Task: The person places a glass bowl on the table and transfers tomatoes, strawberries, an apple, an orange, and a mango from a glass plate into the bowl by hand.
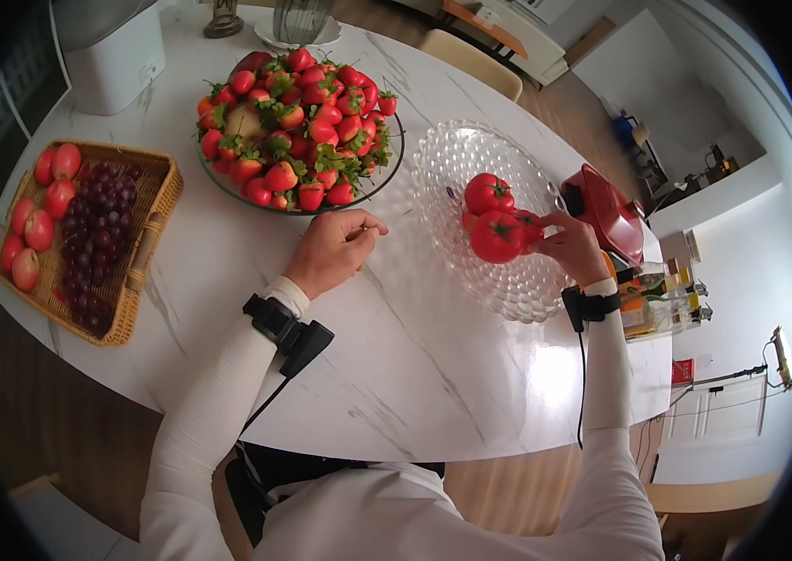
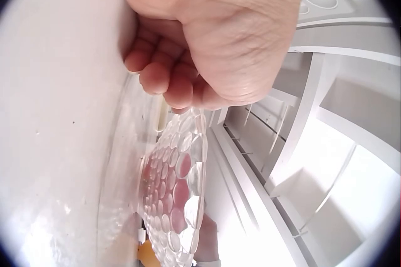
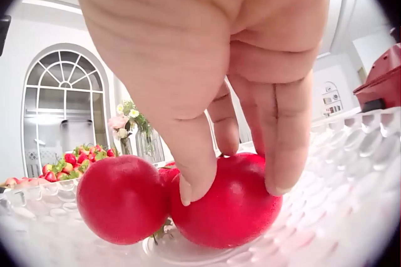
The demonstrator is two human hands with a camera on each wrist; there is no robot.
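My right hand (image 1: 572,248) grips a red tomato (image 3: 229,214), with the thumb on one side and the fingers on the other. That tomato is low over the bumpy clear glass plate (image 1: 457,150). Beside it, other red tomatoes (image 1: 498,237) with green stems sit close together on the plate. My left hand (image 1: 335,251) rests on the marble-patterned table, fingers loosely curled with nothing in them. It lies between the plate and a large glass bowl (image 1: 403,154). In the left wrist view the plate (image 2: 175,185) shows just past the curled fingers.
Strawberries (image 1: 326,126) with green leaves heap up in the glass bowl. A wicker basket (image 1: 167,187) at the left holds purple grapes (image 1: 97,238) and pinkish-red fruits (image 1: 39,228). To the right of the plate stand a red lidded pot (image 1: 611,215) and several bottles (image 1: 662,309).
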